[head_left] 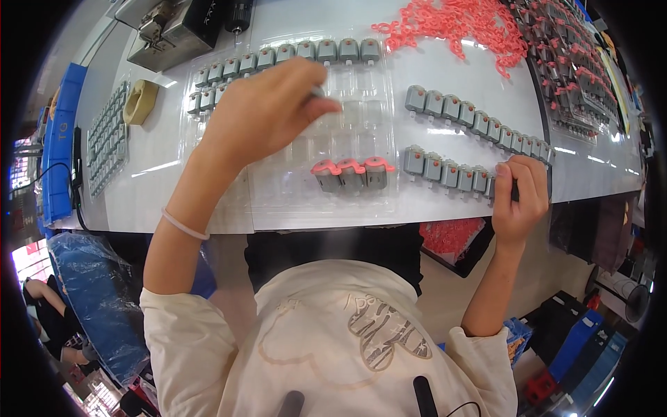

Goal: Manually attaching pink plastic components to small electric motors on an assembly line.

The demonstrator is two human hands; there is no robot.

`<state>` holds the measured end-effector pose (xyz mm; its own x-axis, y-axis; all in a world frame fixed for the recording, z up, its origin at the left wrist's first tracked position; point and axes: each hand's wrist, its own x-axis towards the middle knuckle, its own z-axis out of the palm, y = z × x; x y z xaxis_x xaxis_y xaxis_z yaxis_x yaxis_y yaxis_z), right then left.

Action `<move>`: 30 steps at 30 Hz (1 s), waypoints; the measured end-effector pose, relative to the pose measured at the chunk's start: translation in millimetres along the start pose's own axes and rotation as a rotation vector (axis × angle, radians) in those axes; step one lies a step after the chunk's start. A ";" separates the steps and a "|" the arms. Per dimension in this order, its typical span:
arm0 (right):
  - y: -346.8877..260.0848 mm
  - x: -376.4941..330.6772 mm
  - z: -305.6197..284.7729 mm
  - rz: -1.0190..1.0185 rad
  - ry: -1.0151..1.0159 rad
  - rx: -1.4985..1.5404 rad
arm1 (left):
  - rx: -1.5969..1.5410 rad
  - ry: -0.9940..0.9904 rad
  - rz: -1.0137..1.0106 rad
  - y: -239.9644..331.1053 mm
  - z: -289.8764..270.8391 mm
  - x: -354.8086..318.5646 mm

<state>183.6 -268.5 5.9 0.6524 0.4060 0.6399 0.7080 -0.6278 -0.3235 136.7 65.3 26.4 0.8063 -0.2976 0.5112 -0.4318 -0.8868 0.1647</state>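
Observation:
Over the clear plastic tray [292, 201], my left hand [267, 108] is closed, with a grey sliver like a small motor's casing between thumb and fingers; most of it is hidden. Grey small motors [306, 51] fill the tray's far row, and others sit at its left under my wrist. Three motors with pink clips [351, 168] stand in the near part of the tray. At the right end of the nearer loose row of motors [448, 172], my right hand [521, 191] pinches what looks like the last motor, partly covered by the fingers.
A second loose row of motors [479, 121] runs slantwise behind. Pink clips [458, 28] lie heaped at the far right, beside stacked filled trays [570, 69]. At left are a tape roll [141, 102], another motor tray [108, 139] and a blue bin [62, 146]. A metal fixture [170, 35] stands far left.

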 end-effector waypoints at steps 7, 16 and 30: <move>-0.5 -0.3 -1.4 0.027 -0.025 -0.006 | -1.681 0.176 -0.911 29.0 -37.9 -5.5; -22.7 -1.3 0.8 0.017 0.269 -0.084 | -1.615 0.196 -0.996 73.6 -42.5 -28.7; -116.2 14.3 19.5 0.031 -0.213 0.996 | -1.564 0.045 -0.730 130.6 -27.9 -43.5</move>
<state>115.9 -176.9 39.1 0.6400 0.5697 0.5156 0.5297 0.1590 -0.8332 33.9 -27.7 49.2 0.9997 0.0110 -0.0200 0.0150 0.3420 0.9396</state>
